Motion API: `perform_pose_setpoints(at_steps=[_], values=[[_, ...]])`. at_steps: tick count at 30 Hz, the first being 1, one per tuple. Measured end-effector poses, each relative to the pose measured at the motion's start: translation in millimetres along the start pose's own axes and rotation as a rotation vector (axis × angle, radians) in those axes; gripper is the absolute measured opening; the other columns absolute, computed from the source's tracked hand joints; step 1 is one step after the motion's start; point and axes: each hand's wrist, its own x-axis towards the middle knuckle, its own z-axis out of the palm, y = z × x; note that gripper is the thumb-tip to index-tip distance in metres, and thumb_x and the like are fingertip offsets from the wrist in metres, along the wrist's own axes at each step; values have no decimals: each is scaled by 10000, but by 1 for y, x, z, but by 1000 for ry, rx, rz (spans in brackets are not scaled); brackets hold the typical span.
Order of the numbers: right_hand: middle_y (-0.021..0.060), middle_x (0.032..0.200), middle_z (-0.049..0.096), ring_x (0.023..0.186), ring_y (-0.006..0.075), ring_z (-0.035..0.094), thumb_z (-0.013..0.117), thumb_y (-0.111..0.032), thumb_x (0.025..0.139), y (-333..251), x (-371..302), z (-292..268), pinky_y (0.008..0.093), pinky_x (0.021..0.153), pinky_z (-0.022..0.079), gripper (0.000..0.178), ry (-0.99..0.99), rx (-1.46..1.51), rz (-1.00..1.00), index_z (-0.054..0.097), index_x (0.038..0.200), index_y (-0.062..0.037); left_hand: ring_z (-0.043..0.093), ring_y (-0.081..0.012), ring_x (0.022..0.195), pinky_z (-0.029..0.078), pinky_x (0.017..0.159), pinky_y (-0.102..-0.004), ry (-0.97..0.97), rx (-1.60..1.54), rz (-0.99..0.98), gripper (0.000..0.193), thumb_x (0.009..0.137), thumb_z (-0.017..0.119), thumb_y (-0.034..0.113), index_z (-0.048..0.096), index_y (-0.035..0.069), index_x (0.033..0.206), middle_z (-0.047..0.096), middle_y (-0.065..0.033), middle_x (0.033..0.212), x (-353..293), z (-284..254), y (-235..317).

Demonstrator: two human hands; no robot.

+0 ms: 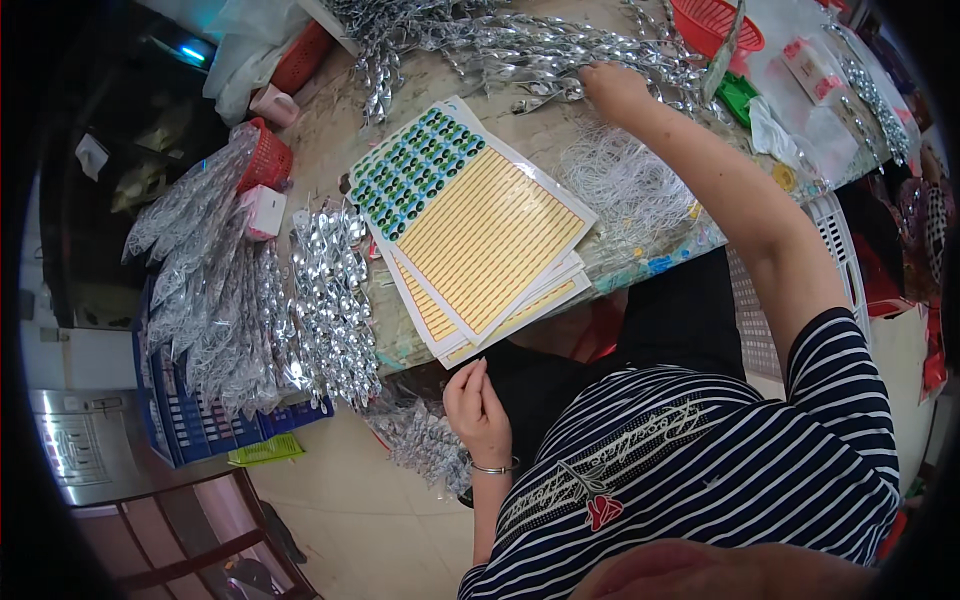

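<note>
At the far side of the table, my right hand (612, 92) is stretched out to a pile of silver twisted foil strands (500, 55). Its fingers are closed on the end of one strand. My left hand (478, 405), with a bracelet at the wrist, is beside the table's near edge, just below the corner of a stack of sticker sheets (500, 240). Thumb and fingertips are pressed together there; whatever they hold, if anything, is too small to make out. The sheets carry green-blue oval stickers (420, 170) and rows of yellow strips with red marks.
A tangle of thin white string (630, 175) lies right of the sheets. Bundles of silver strands (330, 300) hang over the table's left edge, above a blue crate (190, 430). Red baskets (265, 155), a tissue pack (263, 212) and a green container (737, 97) stand around.
</note>
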Motion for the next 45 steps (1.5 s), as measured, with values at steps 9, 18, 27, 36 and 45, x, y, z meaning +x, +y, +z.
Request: perform_pose_setpoints(at_steps=[9, 18, 27, 36, 45], values=[[143, 762, 609, 738, 268, 617, 482, -250, 929, 3, -13, -39, 400, 614, 468, 262, 29, 537, 131, 616, 913, -26, 609, -248, 851, 485, 775, -314, -57, -147, -9, 189, 850, 586, -42, 662, -16, 1021, 628, -137, 973, 6, 6, 14], [-42, 698, 393, 521, 55, 314, 497, -279, 958, -43, -106, -95, 227, 456, 247, 218, -607, 1471, 536, 517, 1053, -84, 608, -123, 741, 496, 640, -222, -228, -359, -110, 197, 890, 548, -27, 657, -1, 1051, 611, -97, 984, 3, 12, 19], [-66, 667, 337, 508, 47, 277, 435, -270, 994, -49, -97, -94, 217, 449, 234, 197, -449, 1876, 529, 476, 1097, -108, 613, -113, 718, 491, 611, -215, -326, -389, -110, 188, 896, 550, -10, 662, 10, 1045, 628, -86, 950, 4, 16, 25], [179, 950, 614, 918, 253, 598, 446, -314, 967, -103, -147, -126, 364, 832, 470, 355, -677, 1340, 87, 551, 1165, -38, 626, -152, 889, 516, 686, -235, -287, -552, -352, 364, 976, 457, 84, 452, -8, 1328, 614, -139, 1141, 14, 9, 30], [166, 1010, 653, 957, 290, 627, 514, -264, 943, -128, -222, -127, 361, 862, 479, 357, -1091, 1418, 36, 548, 1237, -63, 587, -150, 875, 471, 650, -229, 255, -1103, -510, 420, 987, 440, 149, 342, 3, 1368, 556, -121, 1160, 89, 14, 79]])
